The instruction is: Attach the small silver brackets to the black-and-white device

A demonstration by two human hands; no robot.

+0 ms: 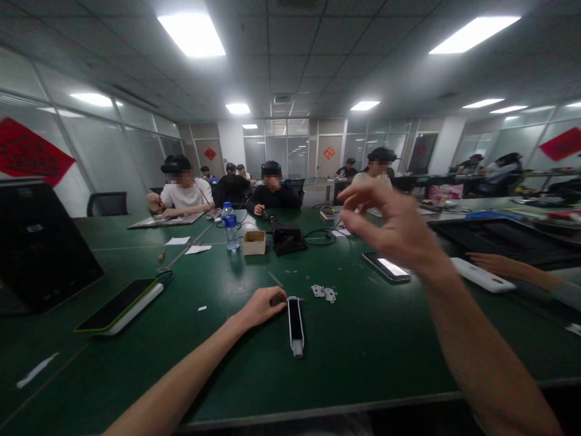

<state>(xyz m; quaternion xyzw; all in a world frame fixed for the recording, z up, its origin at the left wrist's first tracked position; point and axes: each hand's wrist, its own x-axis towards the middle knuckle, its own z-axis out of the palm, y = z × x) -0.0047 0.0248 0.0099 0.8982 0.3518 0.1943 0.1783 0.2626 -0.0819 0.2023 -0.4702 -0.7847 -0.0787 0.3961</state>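
Note:
My left hand (265,307) rests on the green table, its fingers curled and thumb and fingertips closed at the upper left edge of a slim white-framed device with a black face (295,322). That device lies lengthwise toward me, a pale connector-like end nearest me. Raised over the table on the right is my right hand (393,227), somewhat blurred, thumb and fingers apart with nothing visible between them. Small flat metal plates (324,293) lie right of the device. Beyond them, below my right hand, a phone-like device (387,267) has a lit white screen.
At left stand a black panel (40,242) and a green-edged phone-like device (120,304). A water bottle (231,227), small box (254,243) and black stand (287,237) are ahead. Another person's hand (503,264) is near a white device (482,275) at right. Several people sit beyond.

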